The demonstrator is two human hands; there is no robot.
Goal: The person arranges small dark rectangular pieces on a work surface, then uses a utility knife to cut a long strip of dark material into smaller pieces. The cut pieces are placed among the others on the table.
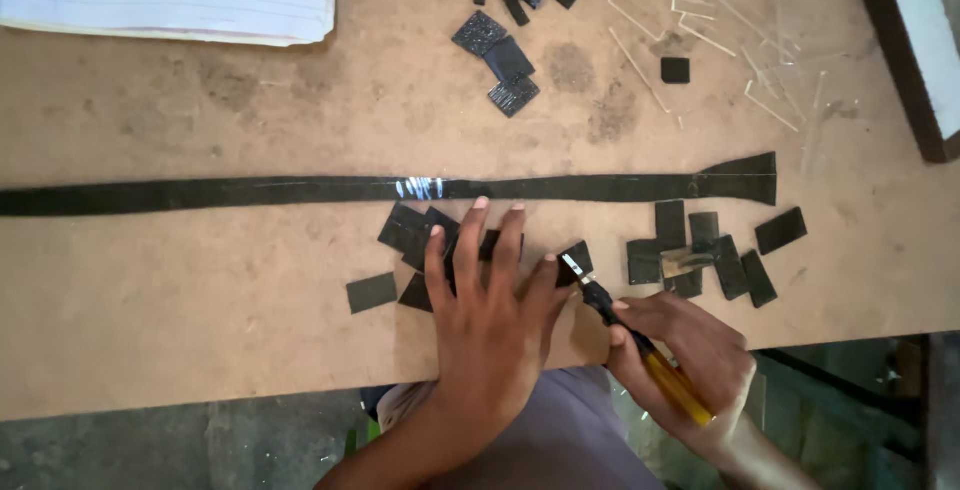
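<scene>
Head view: left hand flat on black pieces, right hand gripping yellow-handled knife below long black strip

The left hand is lying flat, palm down, fingers spread and pointing away. The right hand is curling in a closed grip, index finger extended forward.

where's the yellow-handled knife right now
In the head view it is low and right of centre, held in the right hand; the knife tip meets a small black piece beside the left hand.
</scene>
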